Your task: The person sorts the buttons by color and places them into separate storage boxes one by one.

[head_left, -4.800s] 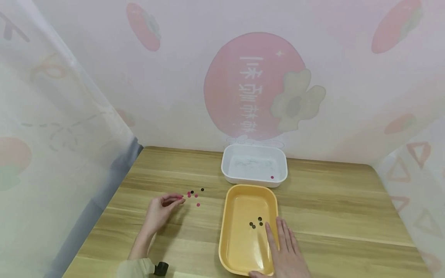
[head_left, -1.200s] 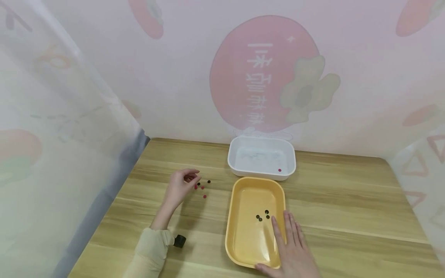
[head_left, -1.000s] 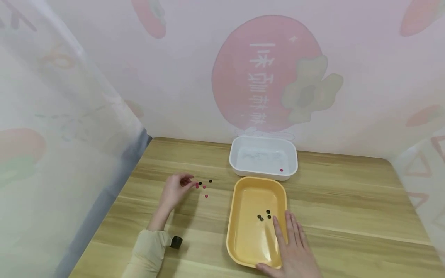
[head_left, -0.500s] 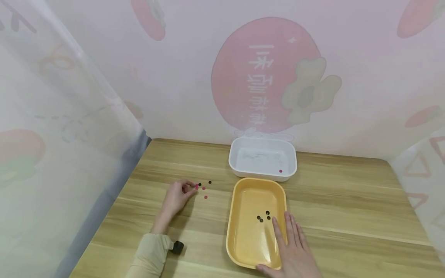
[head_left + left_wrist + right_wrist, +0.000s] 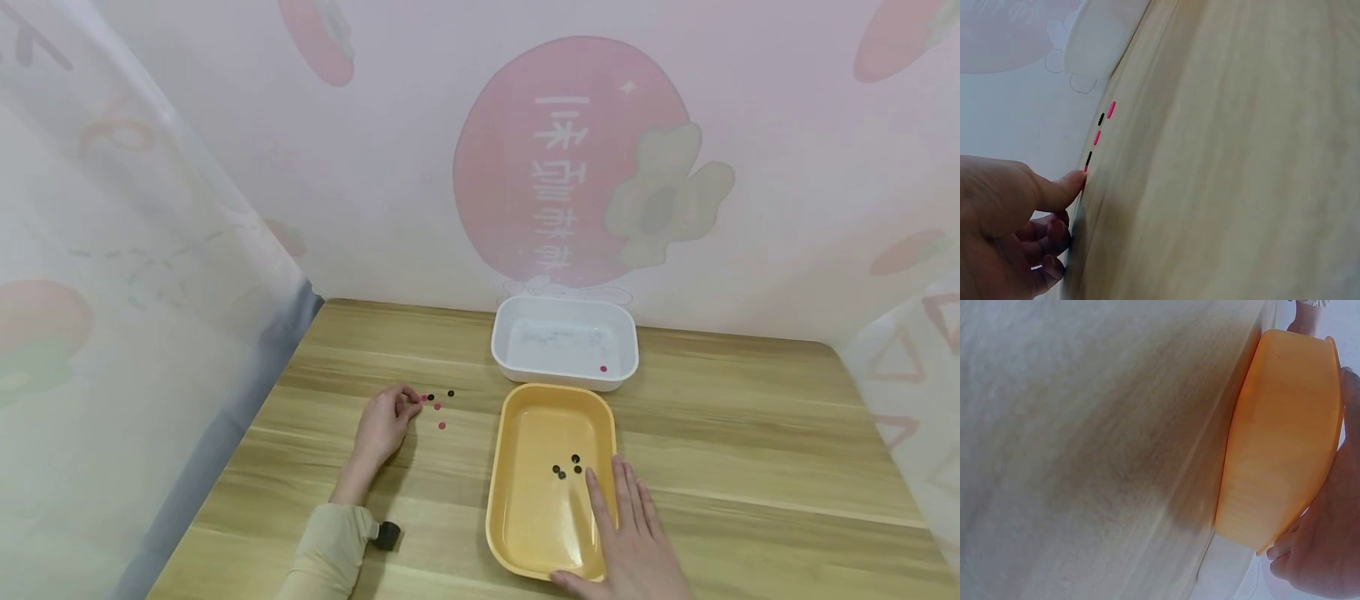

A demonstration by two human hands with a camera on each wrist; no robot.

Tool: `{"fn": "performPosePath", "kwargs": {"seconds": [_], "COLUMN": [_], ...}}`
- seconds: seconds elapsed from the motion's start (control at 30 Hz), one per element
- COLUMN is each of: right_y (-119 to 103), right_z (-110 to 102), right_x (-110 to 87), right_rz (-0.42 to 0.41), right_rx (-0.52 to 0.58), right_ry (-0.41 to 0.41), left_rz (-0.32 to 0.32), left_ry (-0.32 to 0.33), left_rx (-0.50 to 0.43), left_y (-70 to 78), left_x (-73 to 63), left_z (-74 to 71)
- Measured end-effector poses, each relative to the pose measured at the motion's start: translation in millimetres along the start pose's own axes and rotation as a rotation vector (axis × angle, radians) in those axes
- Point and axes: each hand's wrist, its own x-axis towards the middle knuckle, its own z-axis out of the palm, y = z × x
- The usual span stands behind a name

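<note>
Small, round, plastic-looking pink discs [image 5: 437, 407] at left on the bench [image 5: 750, 425] look light, stiff and best pinched edgewise, the curled left hand [image 5: 381, 427] at one, its hold unclear, the spread right hand [image 5: 637, 546] resting on the yellow rectangular tray [image 5: 534, 525].

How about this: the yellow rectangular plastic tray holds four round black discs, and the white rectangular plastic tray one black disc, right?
Not quite: the head view shows the disc in the white tray is pink, not black; the yellow tray holds four black discs.
</note>
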Motion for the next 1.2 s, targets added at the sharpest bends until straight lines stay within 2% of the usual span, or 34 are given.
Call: {"fn": "performPosePath", "kwargs": {"seconds": [0.17, 0.27, 0.4, 0.63, 0.77, 0.97, 1.1, 1.2], "right_y": [0, 0, 0, -1, -1, -1, -1, -1], "right_z": [0, 1, 1, 0, 0, -1, -2, -3], "right_x": [0.0, -0.1, -0.2, -0.5, -0.5, -0.2, 0.2, 0.3], "right_rz": [0.002, 0.0, -0.003, 0.005, 0.006, 0.005, 0.012, 0.018], "right_rx": [0.001, 0.002, 0.002, 0.001, 0.003, 0.0, 0.005, 0.009], "right_ry": [-0.003, 0.003, 0.009, -0.006, -0.007, -0.009, -0.021, -0.03], "left_rz": [-0.13, -0.164, -0.164, -0.141, -0.154, -0.163, -0.161, -0.16], "left_ry": [-0.039, -0.056, -0.059, -0.028, -0.016, -0.032, -0.031, 0.003], "left_rx": [0.036, 0.062, 0.066, 0.044, 0.049, 0.045, -0.001, -0.076], "left_y": [21.7, 25.9, 25.2, 24.7, 24.8, 26.6, 27.1, 27.0], "left_x": [-2.3, -2.7, -3.1, -4.1, -5.0, -4.9, -3.2, -2.3], "left_z": [-7.6, -9.0, -8.8, -8.0, -6.9, -9.6, -14.8, -19.2]}}
